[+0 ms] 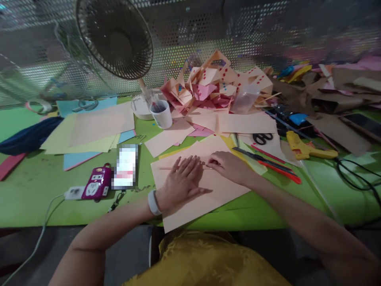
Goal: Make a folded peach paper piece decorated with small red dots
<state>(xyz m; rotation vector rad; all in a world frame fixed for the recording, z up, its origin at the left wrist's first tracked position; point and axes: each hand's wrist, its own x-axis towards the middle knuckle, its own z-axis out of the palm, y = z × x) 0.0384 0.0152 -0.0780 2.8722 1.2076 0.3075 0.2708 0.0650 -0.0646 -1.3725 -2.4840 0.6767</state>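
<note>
A large pale peach paper sheet lies on the green table in front of me. Across its upper part runs a thin peach strip or rolled stick. My left hand lies flat over the strip and the sheet, fingers spread, a pale band on its wrist. Close to its right, my right hand has its fingers pinched together at the right end of the strip. Part of the strip is hidden under my left hand.
Left of the sheet are a phone and a purple power socket. A white cup, fan and paper scraps stand behind. Cutters, scissors and a yellow glue gun lie right.
</note>
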